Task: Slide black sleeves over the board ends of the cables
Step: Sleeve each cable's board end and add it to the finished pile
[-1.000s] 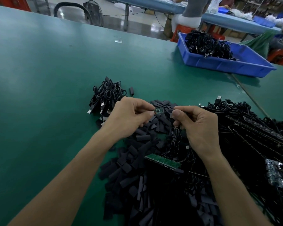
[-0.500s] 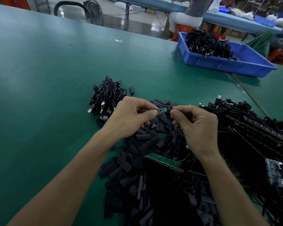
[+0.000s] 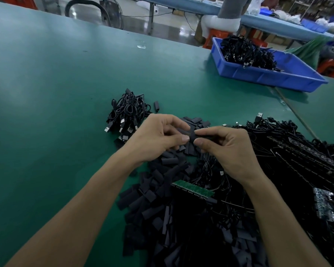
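1 black sleeve [image 3: 191,134] is held in the air just beyond the green board strip [image 3: 193,189], its long axis roughly level, pointing from the left hand [image 3: 158,137] to the right hand [image 3: 227,151]; both hands' fingers [image 3: 210,132] are curled, thumb and forefinger pinching the sleeve's 2 ends, so it sits between the fingertips; whether a board end is inside cannot be told; a black cable [image 3: 207,162] hangs below the right hand toward the strip; loose sleeves [image 3: 152,199] are heaped on the table [image 3: 56,93] left of the strip.
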